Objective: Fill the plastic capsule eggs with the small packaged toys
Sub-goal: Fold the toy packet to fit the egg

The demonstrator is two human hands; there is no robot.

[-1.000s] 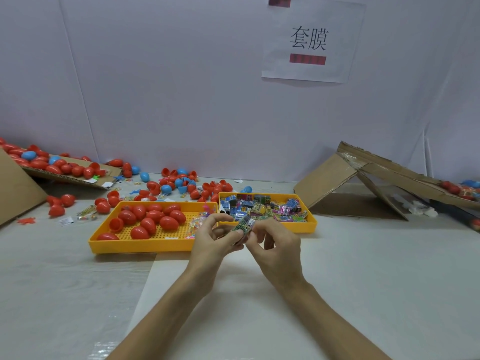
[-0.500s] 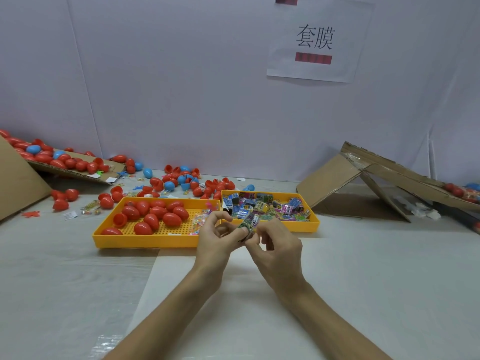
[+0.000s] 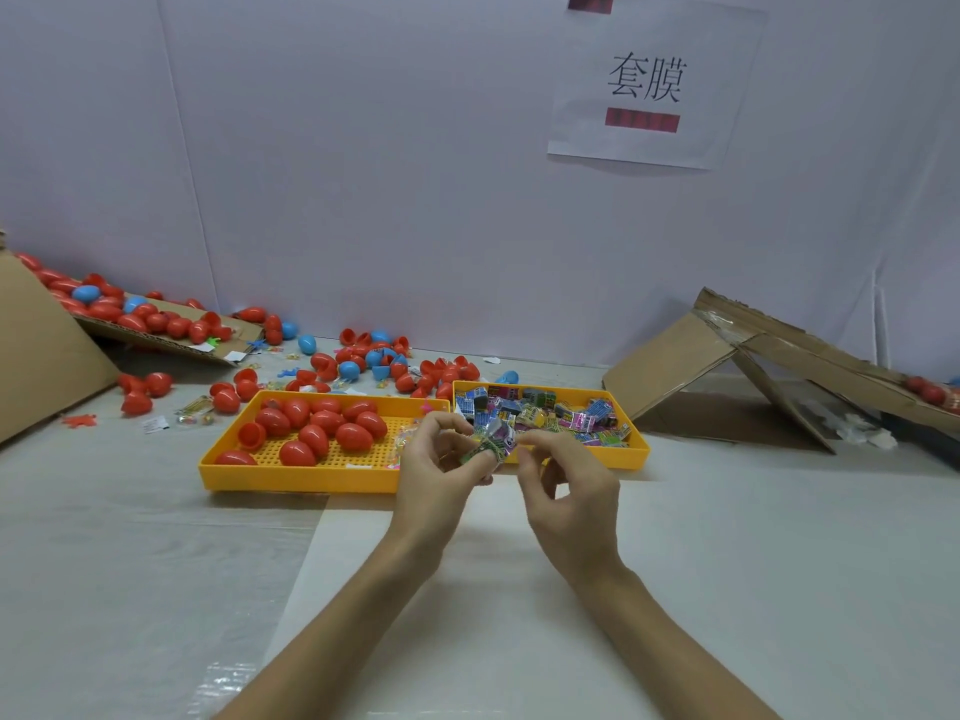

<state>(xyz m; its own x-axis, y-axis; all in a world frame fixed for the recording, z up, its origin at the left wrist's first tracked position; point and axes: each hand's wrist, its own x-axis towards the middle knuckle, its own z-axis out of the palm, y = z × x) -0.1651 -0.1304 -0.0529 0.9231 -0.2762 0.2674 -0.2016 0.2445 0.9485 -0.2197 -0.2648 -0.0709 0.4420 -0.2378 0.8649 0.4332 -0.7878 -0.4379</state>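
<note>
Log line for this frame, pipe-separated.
phase: toy in hand | left hand: holds toy packet | right hand: pinches packet edge | red eggs: in yellow tray, untouched

The left hand (image 3: pixel 441 472) and the right hand (image 3: pixel 569 493) meet above the pale tabletop (image 3: pixel 727 563). The left hand grips a small shiny printed toy packet (image 3: pixel 493 442) between thumb and fingers, and the right hand pinches its right edge. Behind them, the left yellow plastic tray (image 3: pixel 291 479) holds red plastic capsule eggs (image 3: pixel 324 428). The right yellow plastic tray (image 3: pixel 638 452) holds colourful packaged toys (image 3: pixel 550 412). Scattered red and blue eggs (image 3: pixel 363 356) lie further back.
</note>
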